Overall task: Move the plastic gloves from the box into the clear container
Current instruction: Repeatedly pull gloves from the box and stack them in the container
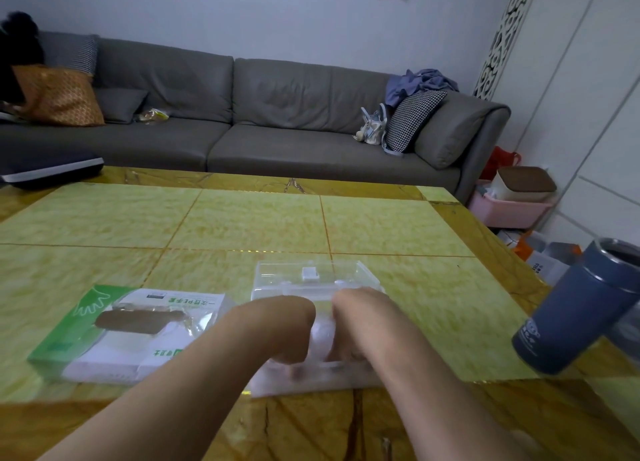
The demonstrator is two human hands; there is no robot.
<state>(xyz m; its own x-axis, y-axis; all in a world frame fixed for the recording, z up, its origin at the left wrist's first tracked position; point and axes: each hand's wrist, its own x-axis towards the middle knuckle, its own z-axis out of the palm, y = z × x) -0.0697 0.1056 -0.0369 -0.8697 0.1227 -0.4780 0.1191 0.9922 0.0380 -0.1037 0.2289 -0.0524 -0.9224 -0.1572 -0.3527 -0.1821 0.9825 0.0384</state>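
Hands (287, 325) (360, 322) down in clear container (313, 280), grip state unclear; glove box (131, 332) left, blue tumbler (581, 308) right.

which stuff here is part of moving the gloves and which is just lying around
Part of the job:
glove box
clear container
gloves
left hand
right hand

Just lying about:
blue cup
sofa
cushions
pink tub
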